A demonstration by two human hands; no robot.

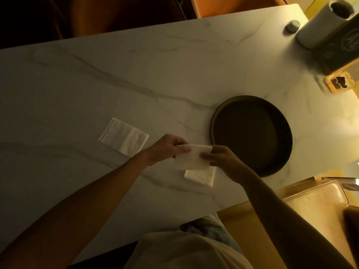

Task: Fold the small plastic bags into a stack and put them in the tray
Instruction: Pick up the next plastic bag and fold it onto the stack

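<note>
two hands work over a marble table point(97, 84) that fills most of the view, and the advice starts from what lies on it. the round dark tray point(217, 121) sits to the right of the hands with nothing in it, so no bag is delivered yet. to the left, well clear of the tray, an unfolded bag point(124, 135) lies flat and waits its turn. just below the hands a folded stack point(201, 177) rests on the table, near the tray's near-left rim. the step in hand looks like folding the held bag point(191, 158), which is lifted off the table above that stack. the left hand point(165, 148) pinches its left edge between thumb and fingers, and the right hand point(221, 158) is closed on its right edge the same way, so both are clamped on the one bag. to do this well, i would bring the two edges together squarely, keep the film taut so it does not slip or balloon, and press the crease against the table rather than in the air. then lay it on the stack with corners matched, since thin plastic slides easily and a crooked pile will likely fan out when carried to the tray.
</note>
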